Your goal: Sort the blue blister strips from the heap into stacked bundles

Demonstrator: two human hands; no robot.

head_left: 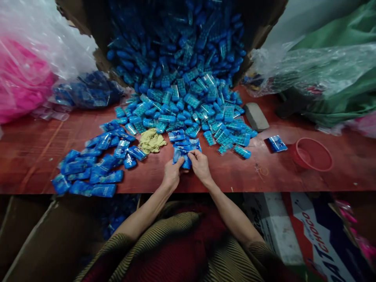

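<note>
Close to the table's front edge, my left hand (172, 172) and my right hand (200, 164) meet with pinched fingers on a small blue printed packet (186, 161). Fingers cover part of this packet, so I cannot tell whether it is sealed. Just beyond it lie several flat blue packets (179, 136). A crumpled yellow cloth (152, 141) rests to their left. Farther left, filled blue packets (96, 168) form a loose pile. Behind my hands spreads a large heap of clear-and-blue containers (176, 102) holding small blue balls.
The heap spills from a cardboard box (267, 23) onto the red table (235, 176). A grey block (256, 116), one blue packet (276, 143) and a red basket (313, 154) stand to the right. Plastic bags (26, 78) occupy the left back; cartons (317, 231) sit below the edge.
</note>
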